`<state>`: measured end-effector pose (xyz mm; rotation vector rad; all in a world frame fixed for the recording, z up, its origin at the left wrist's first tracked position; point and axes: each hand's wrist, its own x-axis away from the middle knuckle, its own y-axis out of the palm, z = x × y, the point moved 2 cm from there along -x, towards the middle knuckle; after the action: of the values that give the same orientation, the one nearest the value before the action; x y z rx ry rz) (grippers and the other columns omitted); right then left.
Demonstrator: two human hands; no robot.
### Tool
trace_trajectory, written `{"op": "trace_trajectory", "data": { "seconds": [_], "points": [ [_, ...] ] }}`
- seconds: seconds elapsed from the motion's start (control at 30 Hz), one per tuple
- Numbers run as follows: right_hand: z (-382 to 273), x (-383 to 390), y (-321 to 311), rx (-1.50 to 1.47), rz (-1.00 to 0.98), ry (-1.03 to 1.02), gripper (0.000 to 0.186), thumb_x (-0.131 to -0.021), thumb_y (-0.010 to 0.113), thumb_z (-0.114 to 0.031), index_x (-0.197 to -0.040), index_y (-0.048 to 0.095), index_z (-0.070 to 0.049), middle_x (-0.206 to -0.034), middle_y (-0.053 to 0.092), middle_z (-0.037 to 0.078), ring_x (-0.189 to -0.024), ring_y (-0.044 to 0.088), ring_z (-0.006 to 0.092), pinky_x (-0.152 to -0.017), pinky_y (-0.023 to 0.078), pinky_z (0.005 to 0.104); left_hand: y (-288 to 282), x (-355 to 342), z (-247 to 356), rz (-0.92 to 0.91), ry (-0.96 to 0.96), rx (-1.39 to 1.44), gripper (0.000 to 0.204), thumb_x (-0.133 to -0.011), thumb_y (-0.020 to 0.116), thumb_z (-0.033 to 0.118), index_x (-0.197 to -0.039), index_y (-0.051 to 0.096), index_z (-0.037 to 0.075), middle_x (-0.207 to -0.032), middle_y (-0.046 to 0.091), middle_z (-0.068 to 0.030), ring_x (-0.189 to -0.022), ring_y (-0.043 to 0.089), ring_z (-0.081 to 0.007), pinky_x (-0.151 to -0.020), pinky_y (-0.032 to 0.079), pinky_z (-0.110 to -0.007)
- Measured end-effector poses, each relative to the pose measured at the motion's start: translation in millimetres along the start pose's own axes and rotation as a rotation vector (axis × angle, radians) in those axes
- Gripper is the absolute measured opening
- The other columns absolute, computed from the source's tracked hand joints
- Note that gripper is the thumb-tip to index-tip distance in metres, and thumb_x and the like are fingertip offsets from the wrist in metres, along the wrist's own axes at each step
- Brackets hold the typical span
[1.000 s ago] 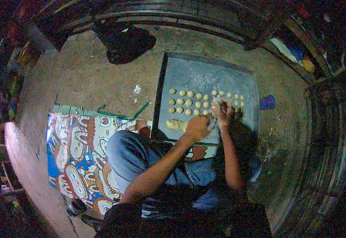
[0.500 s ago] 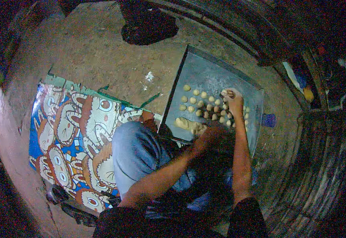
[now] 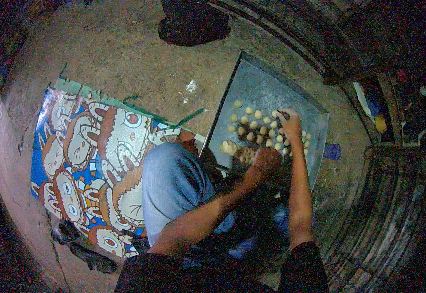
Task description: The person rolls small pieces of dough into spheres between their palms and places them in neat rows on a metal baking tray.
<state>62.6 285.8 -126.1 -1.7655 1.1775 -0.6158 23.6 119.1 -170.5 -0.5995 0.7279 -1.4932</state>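
Observation:
A square metal tray point(image 3: 291, 97) lies at a slant on the floor, holding several rows of small pale dough balls point(image 3: 258, 114). A longer lump of dough point(image 3: 230, 147) sits at its near left. My right hand point(image 3: 289, 126) is over the upper row at the tray's right half, thumb and fingers pinched on a dough ball point(image 3: 275, 114). My left hand point(image 3: 267, 160) hangs lower, in shadow just right of the lump, its fingers too dark and smeared to make out.
Left of the tray lies a cartoon-printed sheet point(image 3: 83, 156). A dark bundle point(image 3: 193, 24) is at the back. A purple cup point(image 3: 332, 151) stands right of the tray, near slatted wood point(image 3: 388, 195). My bent knee point(image 3: 169, 180) borders the tray; dark footwear point(image 3: 91, 256) lies lower left.
My right hand has moved up from beside my left hand to the upper row of balls. My left hand has moved slightly right. The view has turned, so the tray appears more slanted.

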Motion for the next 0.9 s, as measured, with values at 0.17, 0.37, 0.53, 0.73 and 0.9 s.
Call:
{"op": "trace_trajectory", "data": {
  "seconds": [0.17,0.37,0.53,0.73,0.9],
  "points": [
    [-2,56,-28,-0.253,0.000,0.201,0.020,-0.087,0.067,-0.006,-0.107,0.069,-0.004,-0.091,0.071,0.006,-0.078,0.064,0.0140,-0.072,0.052,0.0286,-56,-26,-28,-0.123,-0.184,-0.065,0.022,-0.080,0.067,0.022,-0.100,0.071,0.012,-0.104,0.068,-0.0157,-0.094,0.068,-0.0282,-0.074,0.055,-0.046],
    [2,137,-40,-0.015,-0.094,0.131,0.026,-0.091,0.061,-0.016,-0.110,0.069,0.000,-0.090,0.072,0.009,-0.085,0.067,0.0249,-0.084,0.052,0.0392,-34,-28,-55,-0.120,-0.155,-0.039,0.016,-0.078,0.069,0.020,-0.093,0.072,0.013,-0.097,0.071,-0.0152,-0.090,0.070,-0.0323,-0.072,0.058,-0.044],
    [18,151,-3,0.023,-0.193,-0.003,0.041,-0.082,0.071,-0.031,-0.111,0.068,-0.003,-0.094,0.071,0.012,-0.089,0.067,0.0271,-0.085,0.052,0.0407,-80,-9,-49,-0.226,-0.119,-0.151,0.015,-0.079,0.067,0.019,-0.090,0.071,0.011,-0.097,0.071,-0.0159,-0.087,0.070,-0.0330,-0.073,0.058,-0.044],
    [78,157,87,-0.113,-0.328,0.017,0.057,-0.072,0.083,-0.046,-0.109,0.069,-0.005,-0.096,0.071,0.014,-0.090,0.067,0.0294,-0.083,0.052,0.0418,-90,8,-36,-0.175,0.165,-0.196,0.022,-0.082,0.062,0.018,-0.101,0.067,0.009,-0.082,0.068,-0.0179,-0.079,0.067,-0.0366,-0.070,0.054,-0.047],
    [-15,135,14,-0.078,-0.492,0.256,0.051,-0.072,0.081,-0.045,-0.101,0.072,-0.004,-0.086,0.072,0.017,-0.081,0.070,0.0318,-0.076,0.054,0.0410,-76,13,-58,-0.320,0.025,0.048,0.027,-0.082,0.063,0.018,-0.107,0.066,0.008,-0.084,0.070,-0.0183,-0.077,0.068,-0.0371,-0.066,0.055,-0.047]
  ]
}}
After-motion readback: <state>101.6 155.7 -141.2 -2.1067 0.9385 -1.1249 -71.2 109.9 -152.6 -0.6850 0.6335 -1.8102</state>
